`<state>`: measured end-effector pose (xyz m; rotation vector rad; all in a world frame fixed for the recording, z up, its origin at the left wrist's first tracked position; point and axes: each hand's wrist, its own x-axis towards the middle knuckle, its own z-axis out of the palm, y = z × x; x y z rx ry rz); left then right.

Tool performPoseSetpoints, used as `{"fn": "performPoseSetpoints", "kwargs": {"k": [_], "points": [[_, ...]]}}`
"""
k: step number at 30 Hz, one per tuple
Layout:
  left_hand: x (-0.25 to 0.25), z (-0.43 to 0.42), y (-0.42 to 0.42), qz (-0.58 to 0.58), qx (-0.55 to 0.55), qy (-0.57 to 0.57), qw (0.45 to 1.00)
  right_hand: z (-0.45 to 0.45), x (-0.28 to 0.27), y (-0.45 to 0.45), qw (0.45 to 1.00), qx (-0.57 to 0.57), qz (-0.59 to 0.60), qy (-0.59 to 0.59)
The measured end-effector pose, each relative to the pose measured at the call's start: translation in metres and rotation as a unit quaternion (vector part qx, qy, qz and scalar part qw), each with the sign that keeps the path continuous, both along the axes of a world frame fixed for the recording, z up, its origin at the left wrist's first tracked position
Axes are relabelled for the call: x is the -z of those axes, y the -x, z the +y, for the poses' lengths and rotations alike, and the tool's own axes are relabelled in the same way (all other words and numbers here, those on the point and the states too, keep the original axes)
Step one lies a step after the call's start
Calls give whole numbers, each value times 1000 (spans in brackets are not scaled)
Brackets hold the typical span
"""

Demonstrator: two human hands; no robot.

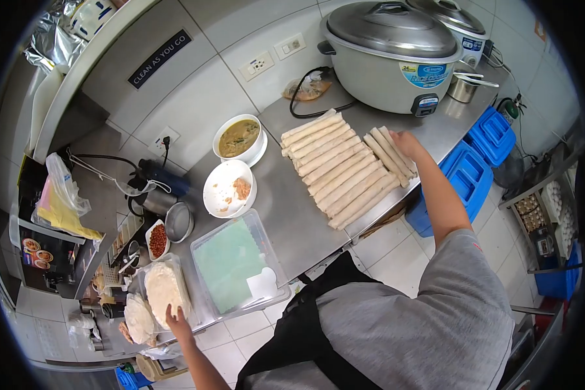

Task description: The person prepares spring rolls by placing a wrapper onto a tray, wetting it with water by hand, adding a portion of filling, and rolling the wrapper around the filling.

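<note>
My right hand [407, 144] is at the far end of a pale uncooked spring roll [397, 148], its fingers closed on it, partly hidden. This roll lies beside a few others on top of a long row of spring rolls [341, 170] on the steel counter. My left hand [178, 320] reaches to a clear container with a stack of round, thin white wrappers [167, 288], fingers apart at its edge. Another pile of wrappers [138, 318] lies beside that container. Between my hands sits a clear plastic box with a green sheet [231, 263].
A white bowl with orange-brown filling scraps [230, 189] and a bowl of soup [239, 138] stand near the wall. A large rice cooker [390, 58] is behind the rolls. Blue lidded bins [458, 179] stand below the counter's right edge. A dish of red bits [157, 240] is at left.
</note>
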<state>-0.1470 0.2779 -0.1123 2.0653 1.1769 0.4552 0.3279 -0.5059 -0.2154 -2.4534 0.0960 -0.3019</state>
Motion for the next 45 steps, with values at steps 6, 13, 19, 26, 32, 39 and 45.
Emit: {"fn": "performPoseSetpoints", "kwargs": {"k": [6,13,19,26,32,39,45], "points": [[-3,66,-6,51,63,-250,965,11,-70,52,955,129,161,-213],[27,108,-22,62,260,-197,943,-37,7,167,941,296,-156,-52],[39,126,-21,-38,270,-252,929,22,209,411,913,16,276,299],[9,102,-19,-46,314,-308,897,215,168,528,858,-102,471,179],[34,134,-18,-108,325,-117,932,313,19,418,949,-177,215,151],[48,170,-21,-196,159,145,957,461,-101,358,962,-267,23,-56],[-30,177,-8,-375,86,390,837,550,-80,358,912,-407,-32,-38]]}}
